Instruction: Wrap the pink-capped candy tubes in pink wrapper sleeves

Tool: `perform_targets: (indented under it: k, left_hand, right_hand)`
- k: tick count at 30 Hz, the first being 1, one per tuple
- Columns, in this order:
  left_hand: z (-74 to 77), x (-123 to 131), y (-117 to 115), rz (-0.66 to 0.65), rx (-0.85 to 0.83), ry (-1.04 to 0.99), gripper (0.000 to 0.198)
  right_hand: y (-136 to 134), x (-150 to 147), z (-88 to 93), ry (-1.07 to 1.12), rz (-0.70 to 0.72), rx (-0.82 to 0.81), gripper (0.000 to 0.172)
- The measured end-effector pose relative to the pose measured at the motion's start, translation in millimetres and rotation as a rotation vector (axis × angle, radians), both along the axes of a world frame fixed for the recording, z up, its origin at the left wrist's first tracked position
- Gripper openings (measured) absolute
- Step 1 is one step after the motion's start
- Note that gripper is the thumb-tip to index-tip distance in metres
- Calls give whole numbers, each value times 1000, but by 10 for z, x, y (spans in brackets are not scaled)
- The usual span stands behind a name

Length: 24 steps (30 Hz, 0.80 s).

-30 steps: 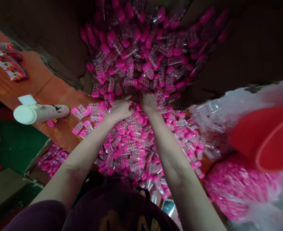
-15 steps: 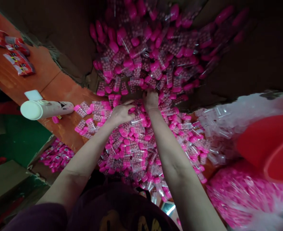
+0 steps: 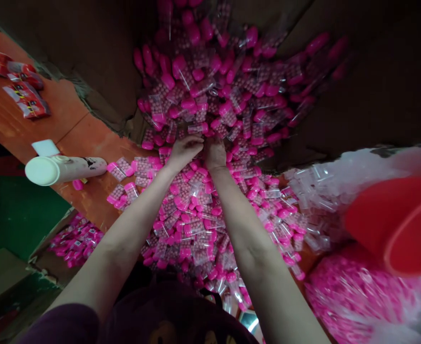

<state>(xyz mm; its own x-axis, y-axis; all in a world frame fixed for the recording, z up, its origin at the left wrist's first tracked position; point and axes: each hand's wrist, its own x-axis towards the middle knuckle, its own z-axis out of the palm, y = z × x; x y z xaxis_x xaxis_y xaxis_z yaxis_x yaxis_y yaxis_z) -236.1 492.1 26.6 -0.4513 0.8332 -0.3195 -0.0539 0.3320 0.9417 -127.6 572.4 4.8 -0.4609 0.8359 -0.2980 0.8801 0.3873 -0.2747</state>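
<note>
A large heap of small clear bottles (image 3: 196, 229) with bright pink caps and pinkish beads inside spreads across the orange table. My left hand (image 3: 186, 150) is over the far part of the heap, its fingers drawn together and pointing to the right. Close beside it, my right hand (image 3: 215, 154) has its fingers curled downward among the bottles. The fingertips of both hands nearly meet; what lies in them is hidden. Just beyond the hands, more of these bottles (image 3: 228, 95) lie piled in an open cardboard box (image 3: 103, 62).
A white cylinder (image 3: 65, 169) lies on the orange table (image 3: 85, 129) at left, near red packets (image 3: 27, 98). An open carton (image 3: 40, 258) of pink packs stands lower left. At right are clear empty containers (image 3: 314, 186), a red tub (image 3: 393, 215) and a bag of pink pieces (image 3: 361, 291).
My left hand has moved forward and right, its fingers drawing together near the right hand. The right hand has shifted slightly left and nearer. The whole view has shifted slightly.
</note>
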Motion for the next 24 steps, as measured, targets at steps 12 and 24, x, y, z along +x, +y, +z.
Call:
perform_targets:
  k: [12,24]
  left_hand:
    - [-109,-222,114,-243,-142,666,58]
    - [-255,-271,23,-59,-65,610,59]
  right_hand:
    - [-242,97,-39,236,-169,-72,45]
    - [-101,-96,-23,-25,35,45,44]
